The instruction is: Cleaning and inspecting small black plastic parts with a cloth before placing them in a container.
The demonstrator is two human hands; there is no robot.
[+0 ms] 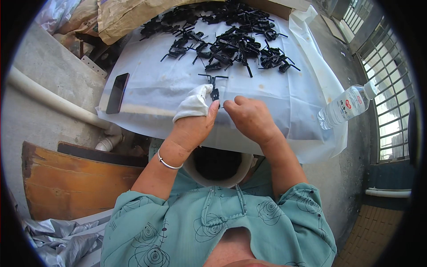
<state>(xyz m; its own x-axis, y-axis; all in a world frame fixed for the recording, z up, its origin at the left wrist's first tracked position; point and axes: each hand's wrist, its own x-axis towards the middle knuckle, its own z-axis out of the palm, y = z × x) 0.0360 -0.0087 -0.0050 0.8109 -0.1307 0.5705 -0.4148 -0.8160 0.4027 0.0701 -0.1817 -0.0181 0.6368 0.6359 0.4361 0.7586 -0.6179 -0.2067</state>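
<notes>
My left hand, with a white glove over part of it, grips a black plastic part. The part points away from me, with a thin crossbar at its far end. Close by on the right, my right hand is closed, thumb and fingers pinched near the part's near end. A thin, short bit shows between the two hands, too small to name. Beyond them lies a loose pile of similar black plastic parts on the white table cover.
A dark phone lies at the table's left edge, and a clear water bottle at the right. Below the near edge, between my knees, stands a pale bucket with dark contents. Brown paper covers the far left corner.
</notes>
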